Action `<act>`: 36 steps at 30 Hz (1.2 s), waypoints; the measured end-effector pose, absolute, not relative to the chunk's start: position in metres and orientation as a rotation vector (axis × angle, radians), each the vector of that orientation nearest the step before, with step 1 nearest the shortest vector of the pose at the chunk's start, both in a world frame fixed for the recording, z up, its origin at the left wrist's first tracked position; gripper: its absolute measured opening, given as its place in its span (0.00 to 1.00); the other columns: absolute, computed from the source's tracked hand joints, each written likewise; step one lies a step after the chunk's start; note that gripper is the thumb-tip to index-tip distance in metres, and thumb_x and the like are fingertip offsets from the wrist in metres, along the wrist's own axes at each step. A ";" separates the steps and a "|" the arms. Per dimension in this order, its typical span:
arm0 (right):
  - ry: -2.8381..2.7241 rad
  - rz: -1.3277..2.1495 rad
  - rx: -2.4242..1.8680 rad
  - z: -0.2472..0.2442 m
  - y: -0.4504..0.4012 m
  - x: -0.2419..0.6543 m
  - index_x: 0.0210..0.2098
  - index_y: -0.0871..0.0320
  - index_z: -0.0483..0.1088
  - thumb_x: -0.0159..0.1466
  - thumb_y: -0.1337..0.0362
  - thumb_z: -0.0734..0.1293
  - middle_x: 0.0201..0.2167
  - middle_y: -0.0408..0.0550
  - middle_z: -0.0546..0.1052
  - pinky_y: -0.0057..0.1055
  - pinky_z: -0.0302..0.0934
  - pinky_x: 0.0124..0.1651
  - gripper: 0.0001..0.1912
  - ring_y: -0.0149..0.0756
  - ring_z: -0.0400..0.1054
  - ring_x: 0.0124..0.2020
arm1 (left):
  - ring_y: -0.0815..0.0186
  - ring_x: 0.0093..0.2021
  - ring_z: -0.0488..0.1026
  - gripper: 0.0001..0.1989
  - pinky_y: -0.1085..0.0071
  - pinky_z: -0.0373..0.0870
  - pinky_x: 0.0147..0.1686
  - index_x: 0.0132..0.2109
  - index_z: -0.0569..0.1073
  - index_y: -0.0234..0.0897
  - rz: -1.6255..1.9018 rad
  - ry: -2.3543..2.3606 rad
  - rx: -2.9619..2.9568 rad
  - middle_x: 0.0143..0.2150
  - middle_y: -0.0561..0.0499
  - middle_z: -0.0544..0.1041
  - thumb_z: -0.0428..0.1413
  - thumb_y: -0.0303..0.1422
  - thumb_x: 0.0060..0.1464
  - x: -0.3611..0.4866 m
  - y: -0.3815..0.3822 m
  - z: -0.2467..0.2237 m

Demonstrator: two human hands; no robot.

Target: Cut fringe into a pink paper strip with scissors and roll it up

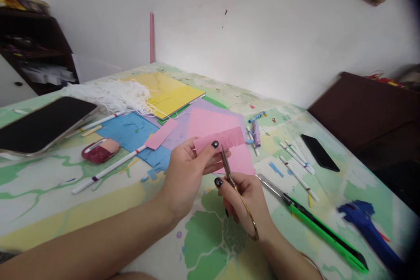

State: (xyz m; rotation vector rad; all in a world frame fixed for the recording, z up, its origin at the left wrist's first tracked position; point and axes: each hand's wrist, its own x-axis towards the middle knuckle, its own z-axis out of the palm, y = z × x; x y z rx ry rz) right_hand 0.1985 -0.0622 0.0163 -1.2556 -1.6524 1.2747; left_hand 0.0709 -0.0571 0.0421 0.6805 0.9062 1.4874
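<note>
Between the thumb and fingers of my left hand is a pink paper strip, held above the table. Its right part carries a row of short fringe cuts along the lower edge. My right hand is closed around a pair of scissors with gold-coloured handles. The blade tips point up and touch or nearly touch the strip's lower edge, just right of my left thumb. Behind the strip lie pink paper sheets. A white stick with a pink paper piece at its end rests to the left.
A green box cutter with its blade out lies right of my right hand, near a blue tool. White sticks and a black phone are farther right. White yarn, yellow paper and a larger phone lie left.
</note>
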 end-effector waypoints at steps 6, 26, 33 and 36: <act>-1.636 1.267 -1.269 0.016 -0.062 0.199 0.17 0.59 0.61 0.58 0.54 0.64 0.08 0.36 0.59 0.20 0.44 0.12 0.19 0.22 0.50 0.09 | 0.59 0.38 0.78 0.11 0.66 0.75 0.39 0.40 0.72 0.28 1.483 0.896 0.689 0.37 0.41 0.80 0.59 0.32 0.52 0.072 -0.057 0.040; -1.624 1.250 -1.303 0.013 -0.060 0.198 0.18 0.59 0.61 0.58 0.51 0.63 0.08 0.37 0.60 0.20 0.44 0.13 0.21 0.22 0.50 0.10 | 0.61 0.38 0.78 0.12 0.64 0.74 0.42 0.42 0.72 0.29 1.477 0.852 0.702 0.40 0.42 0.80 0.58 0.32 0.52 0.073 -0.058 0.038; -1.632 1.228 -1.308 0.013 -0.060 0.198 0.17 0.59 0.61 0.58 0.50 0.63 0.08 0.37 0.60 0.20 0.44 0.13 0.22 0.22 0.50 0.10 | 0.61 0.39 0.78 0.12 0.65 0.74 0.42 0.43 0.72 0.29 1.469 0.859 0.703 0.39 0.42 0.80 0.58 0.32 0.52 0.074 -0.058 0.038; -1.632 1.231 -1.323 0.014 -0.060 0.197 0.17 0.59 0.61 0.58 0.50 0.63 0.08 0.37 0.60 0.20 0.44 0.13 0.21 0.22 0.50 0.10 | 0.60 0.39 0.78 0.12 0.65 0.74 0.42 0.43 0.72 0.29 1.468 0.849 0.711 0.40 0.42 0.80 0.58 0.33 0.53 0.074 -0.058 0.038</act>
